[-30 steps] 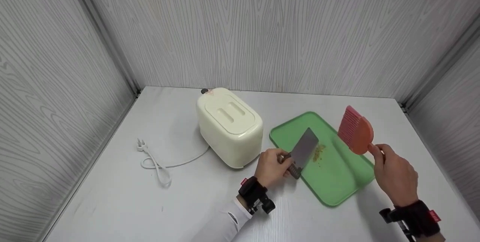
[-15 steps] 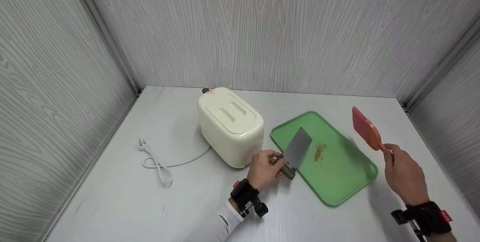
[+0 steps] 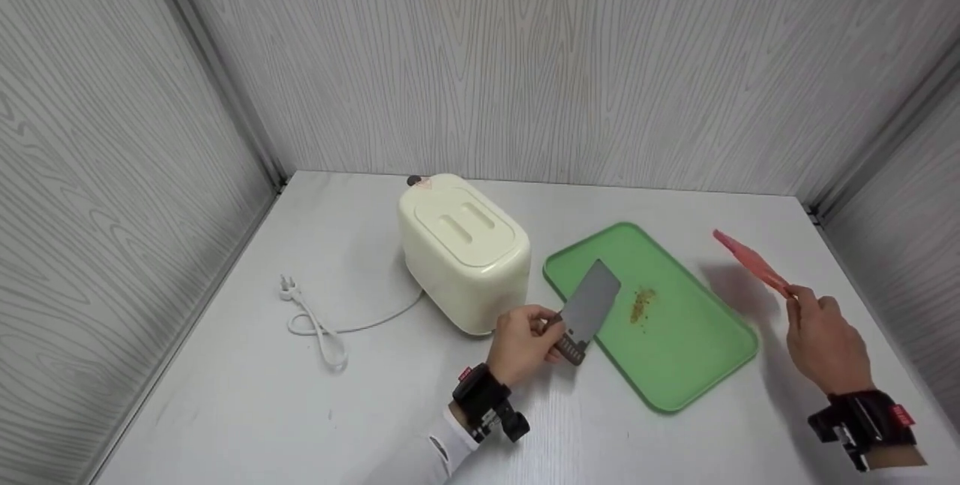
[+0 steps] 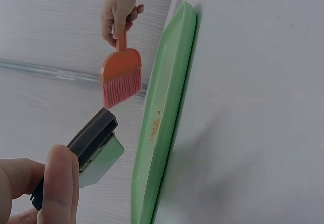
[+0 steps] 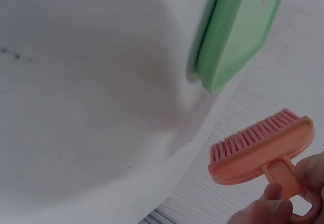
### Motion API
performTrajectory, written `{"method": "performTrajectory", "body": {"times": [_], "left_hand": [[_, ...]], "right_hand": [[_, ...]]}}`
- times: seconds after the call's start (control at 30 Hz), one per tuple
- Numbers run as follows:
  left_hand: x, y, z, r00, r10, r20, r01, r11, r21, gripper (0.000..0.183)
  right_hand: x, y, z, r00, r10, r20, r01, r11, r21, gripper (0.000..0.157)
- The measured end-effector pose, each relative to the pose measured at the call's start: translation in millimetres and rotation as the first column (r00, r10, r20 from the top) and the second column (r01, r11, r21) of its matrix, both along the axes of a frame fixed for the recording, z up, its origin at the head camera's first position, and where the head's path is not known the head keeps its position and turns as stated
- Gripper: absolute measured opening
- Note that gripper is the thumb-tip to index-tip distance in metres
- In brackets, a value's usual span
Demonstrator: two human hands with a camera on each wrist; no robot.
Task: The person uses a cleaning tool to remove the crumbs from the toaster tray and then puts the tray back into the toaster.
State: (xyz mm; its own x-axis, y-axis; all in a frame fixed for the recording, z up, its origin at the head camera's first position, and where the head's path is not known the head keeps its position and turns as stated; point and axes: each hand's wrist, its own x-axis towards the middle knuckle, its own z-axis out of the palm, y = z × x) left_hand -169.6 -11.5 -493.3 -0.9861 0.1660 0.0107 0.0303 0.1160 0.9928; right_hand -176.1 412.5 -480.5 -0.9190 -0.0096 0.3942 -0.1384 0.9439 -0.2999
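A metal scraper (image 3: 592, 299) with a dark handle is pinched between the thumb and fingers of my left hand (image 3: 519, 342). Its blade is above the left edge of a green tray (image 3: 682, 369). Brownish crumbs (image 3: 642, 305) lie in a small patch on the tray. My right hand (image 3: 829, 342) grips the handle of an orange brush (image 3: 754, 263) with pink bristles, raised to the right of the tray. In the right wrist view the brush (image 5: 260, 150) hangs clear of the table, and fingers hide part of its handle.
A cream toaster (image 3: 469, 252) stands left of the tray, close to the left hand. From it a white cord (image 3: 375, 326) runs left to a plug (image 3: 288, 290) on the white table. Patterned panels (image 3: 487, 64) enclose the back and sides.
The right hand has moved right and away from the tray, and the brush has turned edge-on. My left hand has drawn the scraper a little left, away from the crumbs.
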Motion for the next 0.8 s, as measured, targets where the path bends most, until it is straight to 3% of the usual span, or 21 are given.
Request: {"method": "performTrajectory", "body": {"times": [0.5,0.8], "left_hand": [[-1.2,-1,-0.7,1.0,-0.008,-0.019,0.009,1.0,0.007,0.014],[-1.9,-2,-2.2,1.0,-0.016,-0.024,0.017,1.0,0.016,0.012]], "right_hand": [[-13.0,17,-18.8,0.999,0.038,-0.021,-0.037,0.995,0.088,0.014],[-15.2,27,-20.9,0.992,0.072,0.101,-0.083,0.99,0.114,0.023]]}}
